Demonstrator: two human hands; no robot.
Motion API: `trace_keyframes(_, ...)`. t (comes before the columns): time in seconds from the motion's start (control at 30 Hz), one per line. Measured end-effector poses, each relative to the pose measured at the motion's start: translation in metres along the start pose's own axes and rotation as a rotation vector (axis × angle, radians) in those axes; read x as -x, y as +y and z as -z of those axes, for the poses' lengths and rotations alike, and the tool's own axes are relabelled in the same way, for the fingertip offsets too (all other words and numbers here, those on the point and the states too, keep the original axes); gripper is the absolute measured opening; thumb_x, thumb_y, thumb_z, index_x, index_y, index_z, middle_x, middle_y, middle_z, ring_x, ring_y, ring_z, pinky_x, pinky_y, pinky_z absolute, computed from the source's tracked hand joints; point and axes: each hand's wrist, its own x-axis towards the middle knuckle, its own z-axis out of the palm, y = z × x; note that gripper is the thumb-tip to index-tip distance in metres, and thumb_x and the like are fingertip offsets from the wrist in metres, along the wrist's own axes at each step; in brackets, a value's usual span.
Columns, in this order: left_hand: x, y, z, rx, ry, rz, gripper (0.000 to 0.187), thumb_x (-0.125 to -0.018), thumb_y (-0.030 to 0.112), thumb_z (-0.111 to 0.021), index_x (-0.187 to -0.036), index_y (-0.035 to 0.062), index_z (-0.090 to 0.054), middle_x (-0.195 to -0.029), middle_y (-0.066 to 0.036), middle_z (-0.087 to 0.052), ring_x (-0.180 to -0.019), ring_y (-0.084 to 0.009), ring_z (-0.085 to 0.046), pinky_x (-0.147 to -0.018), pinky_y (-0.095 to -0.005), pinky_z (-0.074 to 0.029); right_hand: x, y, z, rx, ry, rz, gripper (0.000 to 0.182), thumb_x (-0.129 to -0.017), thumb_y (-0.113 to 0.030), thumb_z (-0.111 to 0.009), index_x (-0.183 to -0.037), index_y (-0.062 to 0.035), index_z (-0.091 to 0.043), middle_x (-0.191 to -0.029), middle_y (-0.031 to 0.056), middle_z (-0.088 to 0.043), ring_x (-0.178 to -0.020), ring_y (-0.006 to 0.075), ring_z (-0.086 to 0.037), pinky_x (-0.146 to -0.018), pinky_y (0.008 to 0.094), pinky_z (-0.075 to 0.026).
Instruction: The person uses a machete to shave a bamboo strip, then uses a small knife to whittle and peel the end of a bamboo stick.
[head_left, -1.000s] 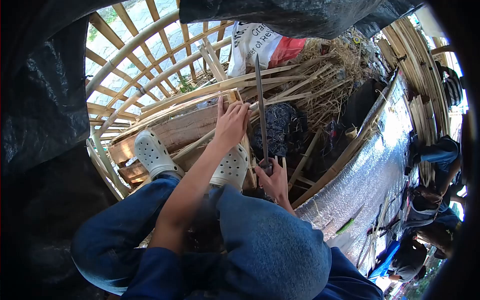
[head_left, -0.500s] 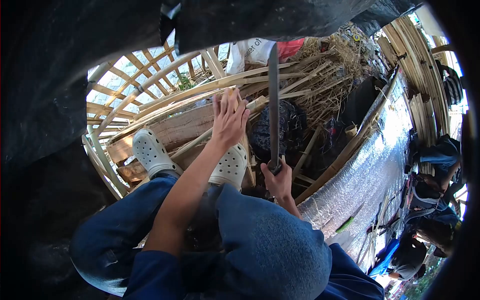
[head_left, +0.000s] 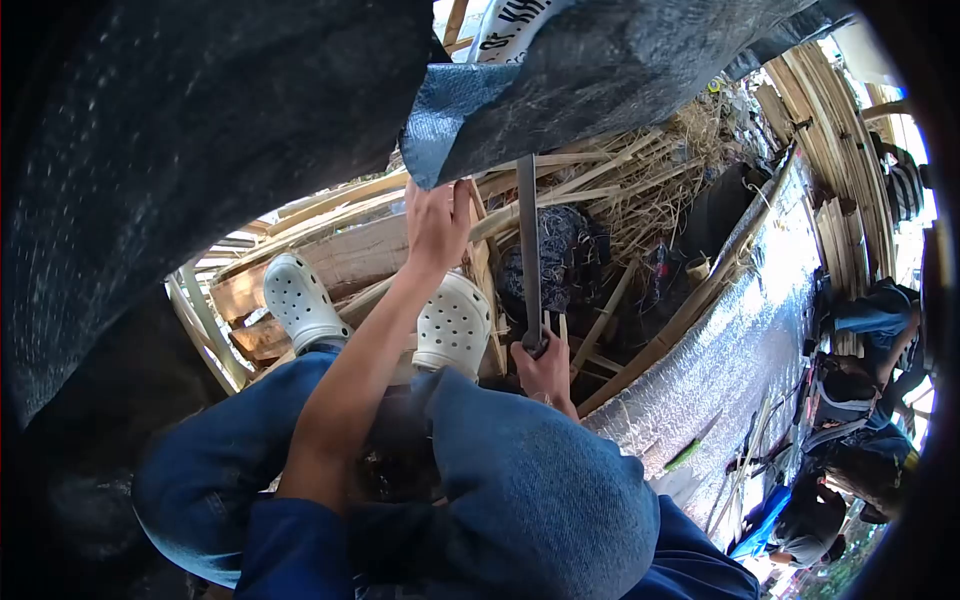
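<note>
My right hand (head_left: 545, 368) is closed around the dark handle of a machete (head_left: 530, 250). Its long blade stands nearly upright in view, and the far end is hidden behind a dark sheet. Ahead of my left shoe and to its right is my left hand (head_left: 437, 228), beside a pale split bamboo piece (head_left: 484, 300). The hanging dark sheet (head_left: 520, 125) covers its fingertips, so whether it grips the bamboo cannot be seen. The blade is apart from my left hand.
My pale clogs (head_left: 300, 300) rest near a wooden plank (head_left: 350, 258). Bamboo strips and shavings (head_left: 640, 190) lie ahead. To the right stretches a silvery foil sheet (head_left: 740, 330) with a green-handled knife (head_left: 683, 455). Other people (head_left: 870, 400) sit beyond it.
The dark sheet has come lower across the view, covering my left fingertips and the machete's upper end. My right hand and the machete have shifted slightly left and down.
</note>
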Motion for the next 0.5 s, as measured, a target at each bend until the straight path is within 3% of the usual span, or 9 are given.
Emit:
trace_keyframes(0.03, 0.002, -0.002, -0.002, 0.001, 0.001, -0.002, 0.031, -0.088, 0.025, -0.053, -0.113, 0.0066, -0.052, -0.122, -0.015, -0.043, -0.12, -0.0335, -0.036, -0.101, -0.046, -0.026, -0.003, -0.005, 0.003, 0.0, 0.001, 0.002, 0.021, -0.071, -0.017, -0.062, -0.07, 0.0005, -0.051, -0.05, 0.0073, -0.044, -0.047, 0.0163, -0.044, -0.049, 0.0329, -0.037)
trace_keyframes(0.1, 0.016, -0.008, -0.008, -0.28, 0.029, 0.026, 0.04, -0.086, 0.033, -0.056, -0.116, 0.0071, -0.05, -0.127, -0.017, -0.039, -0.124, -0.0341, -0.031, -0.104, -0.0475, -0.022, -0.007, -0.015, 0.008, 0.032, 0.021, 0.082, 0.02, -0.071, -0.016, -0.061, -0.068, 0.0005, -0.049, -0.051, 0.0069, -0.042, -0.047, 0.0155, -0.04, -0.048, 0.0328, -0.036)
trace_keyframes(0.13, 0.029, -0.01, -0.011, -0.369, 0.037, 0.048, 0.057, -0.082, 0.044, -0.059, -0.125, 0.009, -0.045, -0.135, -0.02, -0.033, -0.128, -0.0379, -0.025, -0.106, -0.0515, -0.016, -0.011, -0.016, 0.009, 0.033, 0.025, 0.083, 0.02, -0.071, -0.016, -0.061, -0.068, 0.0005, -0.049, -0.051, 0.0069, -0.042, -0.047, 0.0155, -0.04, -0.048, 0.0328, -0.036)
trace_keyframes(0.2, 0.042, -0.018, -0.009, -0.396, 0.021, 0.062, 0.063, -0.082, 0.048, -0.057, -0.129, 0.0107, -0.041, -0.138, -0.019, -0.029, -0.131, -0.0368, -0.021, -0.108, -0.0511, -0.012, -0.017, -0.015, 0.01, -0.006, 0.087, 0.222, 0.02, -0.071, -0.015, -0.06, -0.068, 0.0004, -0.048, -0.051, 0.0062, -0.041, -0.048, 0.0147, -0.038, -0.048, 0.0328, -0.035)
trace_keyframes(0.27, 0.047, -0.024, -0.009, -0.435, -0.002, 0.101, 0.073, -0.081, 0.058, -0.054, -0.137, 0.015, -0.034, -0.14, -0.018, -0.026, -0.135, -0.0346, -0.015, -0.111, -0.0504, -0.006, -0.02, -0.007, 0.008, 0.038, 0.052, 0.159, 0.02, -0.071, -0.017, -0.06, -0.072, 0.0016, -0.051, -0.052, 0.0093, -0.045, -0.048, 0.0173, -0.044, -0.05, 0.0328, -0.038)
trace_keyframes(0.3, 0.048, -0.024, -0.009, -0.433, 0.002, 0.105, 0.073, -0.081, 0.058, -0.054, -0.137, 0.015, -0.034, -0.14, -0.018, -0.026, -0.135, -0.0346, -0.015, -0.111, -0.0504, -0.006, -0.022, -0.005, 0.008, 0.074, 0.019, 0.102, 0.022, -0.072, -0.018, -0.059, -0.076, 0.0027, -0.055, -0.054, 0.0124, -0.049, -0.048, 0.02, -0.049, -0.052, 0.0329, -0.04)
trace_keyframes(0.43, 0.046, -0.025, -0.01, -0.438, 0.006, 0.108, 0.074, -0.081, 0.059, -0.054, -0.137, 0.0162, -0.033, -0.139, -0.018, -0.028, -0.135, -0.0328, -0.018, -0.111, -0.0507, -0.005, -0.025, -0.006, 0.004, 0.093, 0.025, 0.108, 0.02, -0.072, -0.016, -0.06, -0.072, 0.0022, -0.052, -0.053, 0.0114, -0.048, -0.047, 0.0192, -0.047, -0.05, 0.0328, -0.039)
trace_keyframes(0.5, 0.049, -0.026, -0.011, -0.436, 0.008, 0.116, 0.075, -0.081, 0.059, -0.055, -0.137, 0.0156, -0.032, -0.139, -0.018, -0.029, -0.135, -0.0323, -0.018, -0.111, -0.0507, -0.005, -0.026, -0.011, 0.008, -0.059, 0.088, 0.174, 0.019, -0.072, -0.014, -0.061, -0.069, 0.0016, -0.05, -0.052, 0.0106, -0.047, -0.046, 0.0186, -0.045, -0.049, 0.0328, -0.038)
